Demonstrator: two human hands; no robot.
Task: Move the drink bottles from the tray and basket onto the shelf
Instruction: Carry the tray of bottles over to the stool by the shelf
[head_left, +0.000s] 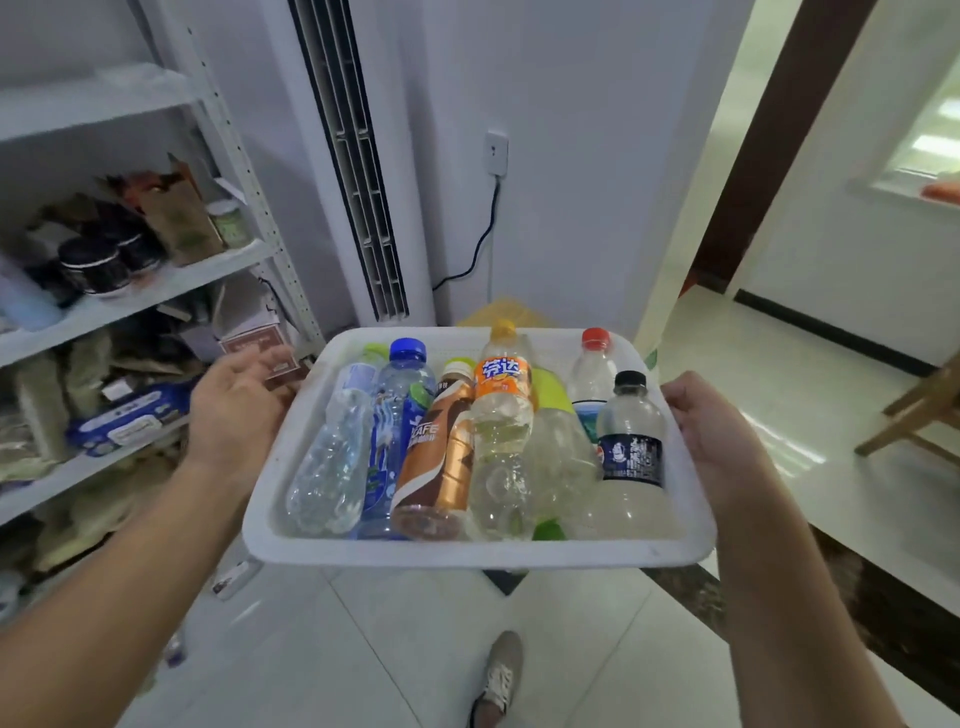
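Since every one of the bottles in view lies in the tray, none has reached the shelf yet, so the whole job is left. Right hand grips the tray's right rim, tray carried just beside the shelf. Left hand loosely spread at the left rim, contact unclear. Basket not in view.

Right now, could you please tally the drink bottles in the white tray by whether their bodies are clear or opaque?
Clear see-through plastic bottles: 6
Opaque brown-and-copper coffee bottle: 1
Total: 7 bottles visible in the white plastic tray
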